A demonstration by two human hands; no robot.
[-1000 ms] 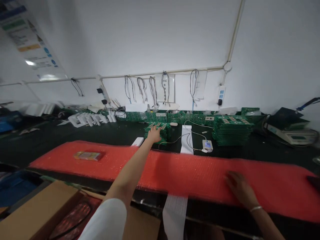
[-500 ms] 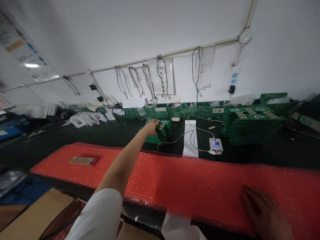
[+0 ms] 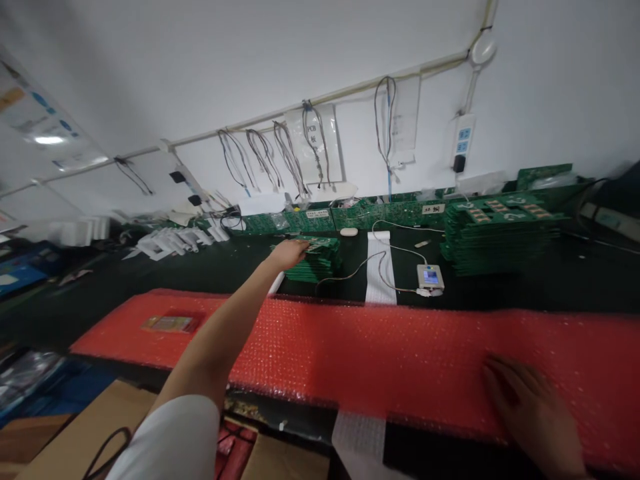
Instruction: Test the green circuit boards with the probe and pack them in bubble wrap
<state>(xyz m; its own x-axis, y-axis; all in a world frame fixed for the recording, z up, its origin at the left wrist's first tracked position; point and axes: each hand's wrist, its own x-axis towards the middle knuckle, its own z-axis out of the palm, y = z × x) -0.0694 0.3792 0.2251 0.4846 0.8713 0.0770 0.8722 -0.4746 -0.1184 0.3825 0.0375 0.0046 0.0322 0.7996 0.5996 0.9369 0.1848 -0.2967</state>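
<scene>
My left hand (image 3: 290, 253) is stretched out to a stack of green circuit boards (image 3: 311, 267) on the dark bench. Its fingers close over the left end of the top circuit board (image 3: 320, 244); the thumb is hidden. My right hand (image 3: 533, 403) rests on the red bubble wrap (image 3: 350, 353), fingers extended and somewhat blurred. Spread along the front of the bench, the wrap is a long sheet. A small packaged item (image 3: 170, 324) lies on its left part.
A taller stack of green boards (image 3: 500, 243) stands at the right. Between the stacks are a small cabled device with a screen (image 3: 431, 277) and a white paper strip (image 3: 380, 270). White parts (image 3: 173, 241) are heaped left. Cardboard boxes (image 3: 95, 427) sit below the front edge.
My left hand has slid leftward from the top of the board stack to its left end. My right hand stays on the bubble wrap. The camera view has shifted slightly.
</scene>
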